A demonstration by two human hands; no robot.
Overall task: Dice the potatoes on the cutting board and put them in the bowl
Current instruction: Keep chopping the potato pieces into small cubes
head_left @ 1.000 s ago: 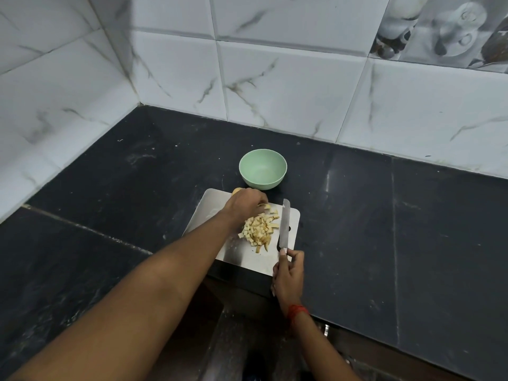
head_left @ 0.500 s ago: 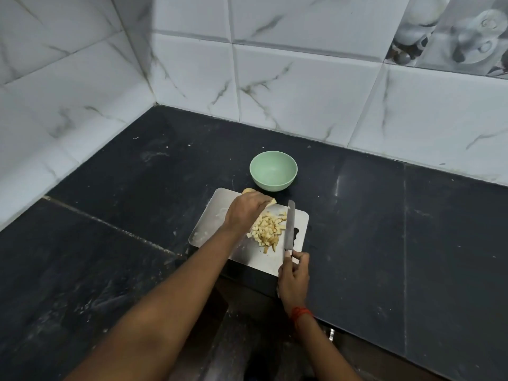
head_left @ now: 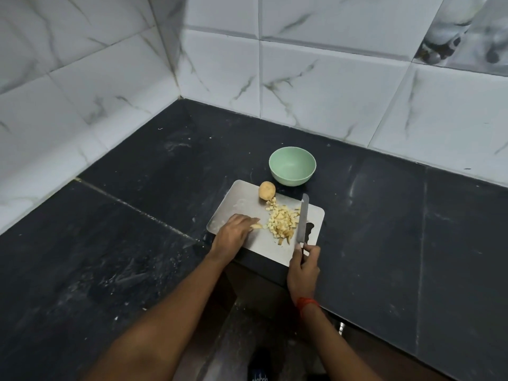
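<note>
— When you looked down at the cutting board point(head_left: 242, 200), where were the potatoes?

— One whole potato point(head_left: 266, 191) sat at the board's far edge, just in front of the green bowl point(head_left: 291, 181). A heap of diced potato point(head_left: 281, 222) lay mid-board, between the two hands.

— And the bowl itself?

— It stood on the dark counter point(head_left: 137, 243), just beyond the board, and its inside showed bare green.

— What were the hands doing?

— The right hand point(head_left: 303, 268) had its fingers wrapped round the handle of the knife point(head_left: 302, 218). The blade ran along the right side of the heap, with its tip pointing toward the wall. The left hand point(head_left: 233, 229) rested on the board to the left of the heap. Its fingers were fairly straight and gripped nothing, and the fingertips touched one pale potato piece point(head_left: 257, 226).

— Anything else?

— A red thread point(head_left: 306, 302) circled the right wrist, and white marbled tiles point(head_left: 316, 86) rose behind the counter.
</note>
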